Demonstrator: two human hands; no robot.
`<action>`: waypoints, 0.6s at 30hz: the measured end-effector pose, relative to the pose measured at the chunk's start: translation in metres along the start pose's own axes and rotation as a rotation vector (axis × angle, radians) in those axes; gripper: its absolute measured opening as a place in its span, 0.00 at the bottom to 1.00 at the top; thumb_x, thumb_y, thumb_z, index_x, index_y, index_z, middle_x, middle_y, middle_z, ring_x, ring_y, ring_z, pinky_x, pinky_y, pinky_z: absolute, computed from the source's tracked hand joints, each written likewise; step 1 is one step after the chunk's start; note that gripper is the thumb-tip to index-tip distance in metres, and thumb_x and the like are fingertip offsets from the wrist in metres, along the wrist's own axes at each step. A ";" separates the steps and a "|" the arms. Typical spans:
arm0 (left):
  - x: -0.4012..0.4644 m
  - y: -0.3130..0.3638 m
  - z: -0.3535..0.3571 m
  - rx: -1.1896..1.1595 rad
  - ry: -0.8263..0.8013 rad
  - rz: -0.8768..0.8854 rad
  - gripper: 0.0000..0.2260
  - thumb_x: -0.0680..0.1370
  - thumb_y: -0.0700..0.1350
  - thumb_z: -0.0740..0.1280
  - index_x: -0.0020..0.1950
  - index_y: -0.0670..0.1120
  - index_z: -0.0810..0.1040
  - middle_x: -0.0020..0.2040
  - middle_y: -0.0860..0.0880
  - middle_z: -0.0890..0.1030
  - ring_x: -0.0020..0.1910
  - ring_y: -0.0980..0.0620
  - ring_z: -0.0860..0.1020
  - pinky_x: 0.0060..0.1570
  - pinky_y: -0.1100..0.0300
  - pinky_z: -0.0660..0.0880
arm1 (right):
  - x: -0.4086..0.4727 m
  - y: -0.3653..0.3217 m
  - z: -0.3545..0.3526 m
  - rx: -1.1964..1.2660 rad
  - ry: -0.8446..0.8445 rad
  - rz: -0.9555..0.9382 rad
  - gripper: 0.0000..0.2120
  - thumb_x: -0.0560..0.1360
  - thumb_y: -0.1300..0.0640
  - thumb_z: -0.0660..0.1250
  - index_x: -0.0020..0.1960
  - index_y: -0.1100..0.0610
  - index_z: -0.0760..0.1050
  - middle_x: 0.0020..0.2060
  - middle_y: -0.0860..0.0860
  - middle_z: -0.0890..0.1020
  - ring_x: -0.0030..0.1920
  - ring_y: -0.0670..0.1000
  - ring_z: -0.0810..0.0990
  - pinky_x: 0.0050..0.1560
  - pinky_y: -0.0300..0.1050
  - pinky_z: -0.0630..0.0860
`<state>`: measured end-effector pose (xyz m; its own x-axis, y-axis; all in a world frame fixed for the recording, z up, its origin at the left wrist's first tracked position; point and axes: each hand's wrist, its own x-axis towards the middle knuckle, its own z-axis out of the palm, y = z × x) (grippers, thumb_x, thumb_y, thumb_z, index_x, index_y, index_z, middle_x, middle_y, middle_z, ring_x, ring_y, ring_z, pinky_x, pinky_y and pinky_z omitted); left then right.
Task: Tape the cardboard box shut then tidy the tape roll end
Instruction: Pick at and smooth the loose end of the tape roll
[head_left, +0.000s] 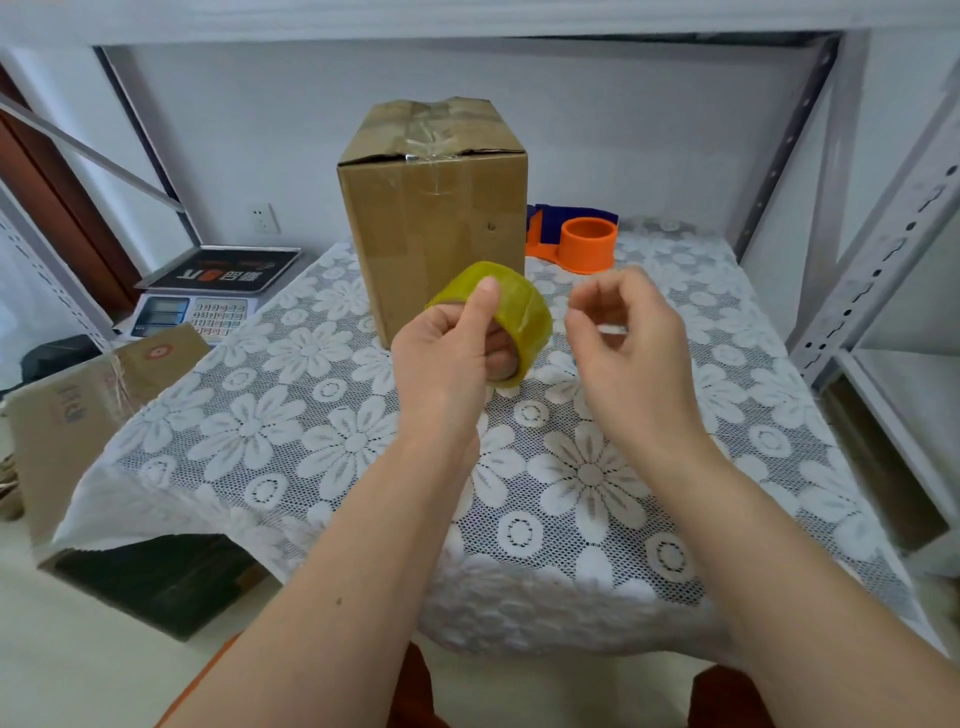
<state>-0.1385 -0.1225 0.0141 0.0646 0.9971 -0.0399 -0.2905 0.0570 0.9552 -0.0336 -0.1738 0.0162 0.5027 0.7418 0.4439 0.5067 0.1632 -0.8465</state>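
A tall cardboard box (436, 208) stands upright at the back of the table, its top flaps closed with clear tape across the seam and down the front. In front of it my left hand (447, 353) grips a yellowish tape roll (519, 306), thumb on the outer face and fingers through the core. My right hand (623, 332) hovers just right of the roll, fingers curled and apart, thumb and forefinger near each other; whether a thin strip of tape lies between them cannot be told.
A white lace floral cloth (322, 441) covers the table. An orange and blue tape dispenser (582, 239) sits right of the box. A scale with a keypad (208, 301) and another carton (78, 410) are at left. Metal shelving (883, 249) rises at right.
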 end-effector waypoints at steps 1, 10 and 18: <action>0.001 0.000 -0.001 0.058 -0.018 0.002 0.13 0.74 0.50 0.71 0.37 0.42 0.77 0.39 0.40 0.84 0.39 0.45 0.82 0.41 0.53 0.80 | 0.000 0.002 0.000 -0.089 -0.006 -0.126 0.12 0.74 0.66 0.62 0.55 0.55 0.75 0.52 0.50 0.76 0.52 0.46 0.76 0.53 0.39 0.74; 0.002 0.011 -0.014 0.135 -0.373 -0.131 0.10 0.74 0.49 0.70 0.47 0.43 0.82 0.43 0.45 0.85 0.44 0.48 0.83 0.48 0.51 0.79 | 0.004 0.012 -0.009 -0.140 -0.104 -0.269 0.04 0.73 0.62 0.69 0.46 0.56 0.81 0.51 0.49 0.78 0.55 0.50 0.77 0.58 0.47 0.74; -0.006 0.011 -0.017 0.302 -0.360 0.037 0.25 0.69 0.35 0.75 0.62 0.46 0.72 0.46 0.45 0.86 0.45 0.47 0.84 0.48 0.51 0.81 | 0.003 0.015 -0.010 -0.350 -0.039 -0.410 0.02 0.76 0.63 0.64 0.44 0.60 0.75 0.45 0.53 0.76 0.48 0.53 0.73 0.47 0.46 0.72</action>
<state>-0.1579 -0.1271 0.0195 0.4023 0.9142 0.0490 -0.0116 -0.0484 0.9988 -0.0177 -0.1757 0.0079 0.1916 0.6876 0.7003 0.8625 0.2226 -0.4545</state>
